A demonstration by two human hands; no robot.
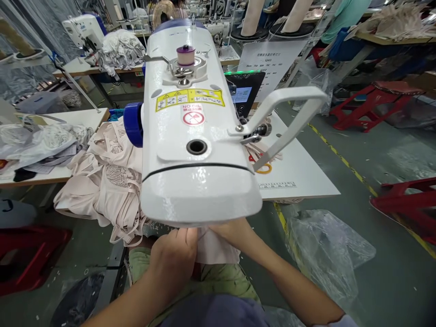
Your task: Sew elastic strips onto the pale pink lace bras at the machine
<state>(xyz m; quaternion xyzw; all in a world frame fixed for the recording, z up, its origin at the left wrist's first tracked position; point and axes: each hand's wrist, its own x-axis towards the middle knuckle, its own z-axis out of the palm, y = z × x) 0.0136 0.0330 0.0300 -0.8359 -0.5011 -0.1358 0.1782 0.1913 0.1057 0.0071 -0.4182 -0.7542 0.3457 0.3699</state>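
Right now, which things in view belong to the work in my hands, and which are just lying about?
Seemingly in the job:
beige cloth at left hand and right hand
sewing machine
purple-ended spool on top
probably the garment pile

Apparently lying about:
crumpled clear plastic
red stool, upper right

My sewing machine stood before me.
Clothes lay on its left, a bag on the floor to the right.

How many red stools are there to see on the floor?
3 clearly: a first stool at the left edge, a second stool at upper right, and a third stool cut off by the right edge. Others may be hidden.
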